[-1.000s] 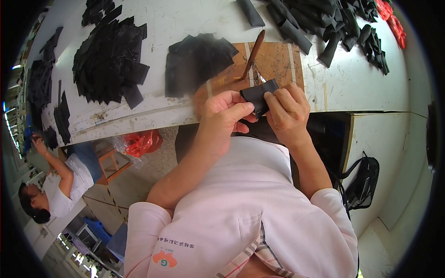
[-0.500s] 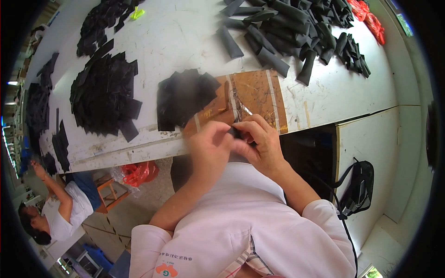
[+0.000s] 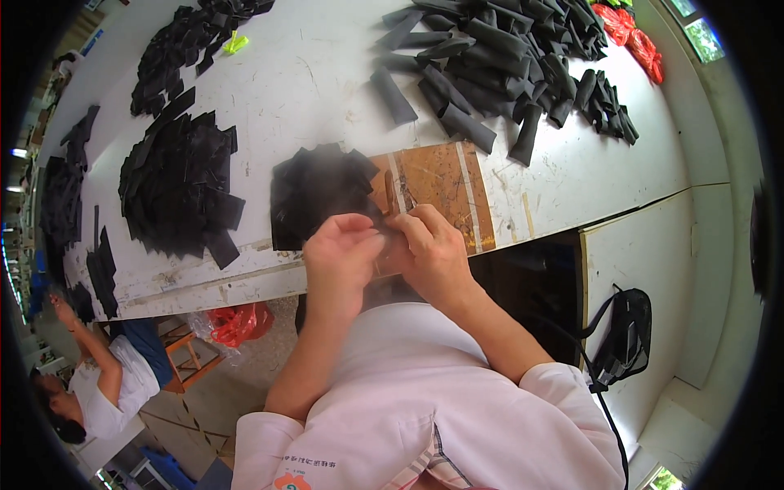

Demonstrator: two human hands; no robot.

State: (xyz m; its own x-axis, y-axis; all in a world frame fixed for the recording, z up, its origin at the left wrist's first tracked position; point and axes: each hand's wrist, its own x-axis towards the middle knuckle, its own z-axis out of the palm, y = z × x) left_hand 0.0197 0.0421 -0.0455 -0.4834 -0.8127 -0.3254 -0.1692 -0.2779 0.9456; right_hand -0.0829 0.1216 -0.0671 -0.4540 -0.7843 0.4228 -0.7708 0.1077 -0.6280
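My left hand [image 3: 341, 255] and my right hand [image 3: 430, 249] meet over the table's near edge, fingertips almost touching. Thumb and fingers of the left are pinched together; those of the right are curled closed. A small dark bit shows between the fingertips, too blurred and covered to name. Just beyond the left hand lies a heap of black fabric pieces [image 3: 320, 196], overlapping the left side of a brown board [image 3: 441, 184] with pale tape strips. The right hand is over the board's near part.
A larger black fabric heap [image 3: 180, 184] lies to the left, with more piles behind it. Rolled dark fabric tubes [image 3: 498, 65] cover the far right, near red plastic bags [image 3: 633, 37]. A black mesh bag [image 3: 625, 335] hangs at right. Another person [image 3: 114, 380] works at far left.
Both hands have shifted left, closer to the black heap, and the right has turned more knuckles-up. A shiny metal tip beyond the right hand no longer shows. The whole view has tilted slightly.
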